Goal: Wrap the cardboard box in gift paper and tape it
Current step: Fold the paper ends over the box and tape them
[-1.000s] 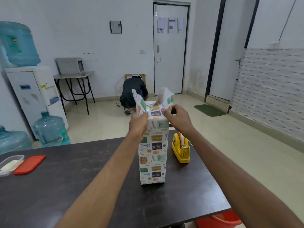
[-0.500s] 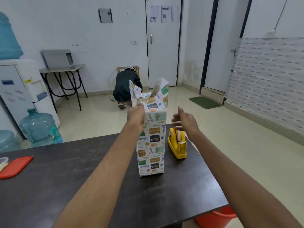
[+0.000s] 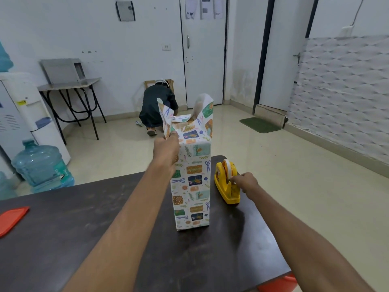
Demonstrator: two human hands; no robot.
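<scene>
1. Your box point(image 3: 192, 186) stands upright near the far edge of the desk point(image 3: 84, 239). Paper covers its sides, and the top flaps stick up unfolded.
2. Your left hand point(image 3: 166, 150) grips the box's upper left corner, fingers curled round the paper.
3. Your right hand point(image 3: 245, 183) pinches the tape point(image 3: 226, 166) at the near end of the yellow dispenser point(image 3: 228, 194), just right of the box.
4. A red lid point(image 3: 12, 218) lies at the desk's left edge, well apart.
5. Beyond the desk, a person point(image 3: 157, 106) crouches on the floor by a door, and a water bottle point(image 3: 42, 167) stands at left.
</scene>
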